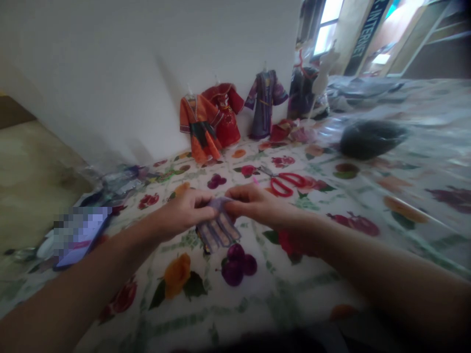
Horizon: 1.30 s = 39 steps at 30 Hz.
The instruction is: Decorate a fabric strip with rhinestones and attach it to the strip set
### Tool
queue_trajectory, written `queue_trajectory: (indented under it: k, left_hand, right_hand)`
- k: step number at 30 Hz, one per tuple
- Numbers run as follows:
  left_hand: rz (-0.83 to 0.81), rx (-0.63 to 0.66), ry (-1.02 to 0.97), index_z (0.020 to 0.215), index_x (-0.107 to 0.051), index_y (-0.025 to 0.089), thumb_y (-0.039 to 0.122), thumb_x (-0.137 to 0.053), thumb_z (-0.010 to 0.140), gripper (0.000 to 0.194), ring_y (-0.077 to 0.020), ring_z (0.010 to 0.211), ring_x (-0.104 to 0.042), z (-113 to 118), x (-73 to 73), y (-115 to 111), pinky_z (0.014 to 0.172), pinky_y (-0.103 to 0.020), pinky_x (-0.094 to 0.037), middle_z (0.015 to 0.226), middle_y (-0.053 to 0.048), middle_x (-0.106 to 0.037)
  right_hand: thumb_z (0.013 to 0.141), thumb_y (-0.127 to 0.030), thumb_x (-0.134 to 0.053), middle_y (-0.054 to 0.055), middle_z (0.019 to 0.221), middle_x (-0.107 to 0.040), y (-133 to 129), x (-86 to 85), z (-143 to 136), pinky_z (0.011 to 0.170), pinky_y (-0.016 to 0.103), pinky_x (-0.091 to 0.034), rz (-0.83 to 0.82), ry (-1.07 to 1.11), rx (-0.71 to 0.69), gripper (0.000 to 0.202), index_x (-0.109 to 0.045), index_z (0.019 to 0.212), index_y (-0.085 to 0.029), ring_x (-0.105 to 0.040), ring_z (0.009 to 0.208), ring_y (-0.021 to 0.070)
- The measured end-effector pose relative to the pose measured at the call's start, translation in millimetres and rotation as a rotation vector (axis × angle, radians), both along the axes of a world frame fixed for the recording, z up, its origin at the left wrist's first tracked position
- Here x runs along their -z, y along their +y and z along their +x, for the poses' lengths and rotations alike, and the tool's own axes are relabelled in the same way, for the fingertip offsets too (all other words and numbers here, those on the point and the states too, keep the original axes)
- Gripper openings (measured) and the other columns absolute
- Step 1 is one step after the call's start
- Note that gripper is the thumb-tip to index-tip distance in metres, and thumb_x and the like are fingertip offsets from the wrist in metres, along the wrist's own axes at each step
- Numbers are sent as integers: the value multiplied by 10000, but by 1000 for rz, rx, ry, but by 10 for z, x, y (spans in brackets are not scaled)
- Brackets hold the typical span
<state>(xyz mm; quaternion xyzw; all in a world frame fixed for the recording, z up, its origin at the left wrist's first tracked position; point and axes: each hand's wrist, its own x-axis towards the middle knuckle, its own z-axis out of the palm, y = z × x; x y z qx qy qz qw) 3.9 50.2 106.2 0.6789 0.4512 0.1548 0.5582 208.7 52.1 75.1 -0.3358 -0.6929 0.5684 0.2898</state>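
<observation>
A small piece of purple and beige striped fabric [220, 230] hangs over the fruit-patterned tablecloth [206, 304]. Its upper left edge is pinched between the thumb and fingers of my left hand [189, 208]. On its upper right edge, my right hand [252, 202] grips in the same way, fingertips close to those of the left. Red-handled scissors [283, 182] lie beyond my right hand, touching neither hand. The fingertips partly hide the top of the fabric.
Small garments stand against the wall: orange [201, 125], red [226, 115] and purple [265, 105]. A phone [83, 238] lies at the left edge near plastic packets [125, 181]. A dark bundle [370, 138] and clear plastic sheeting [434, 127] are at the right.
</observation>
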Motion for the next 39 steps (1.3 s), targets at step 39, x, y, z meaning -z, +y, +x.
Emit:
queue_trajectory:
  k: [39]
  left_hand:
    - [6,3,59,842,-662,145,208,-612,762,114,-81,489,-520,13,-134,-49,448,-179,-364,650,10,-635]
  right_hand:
    - [891,-243,-613,8,750,-619,36,43,27,580,226,-435,38,-9,-36,112,-616,813,-163,-570,676,115]
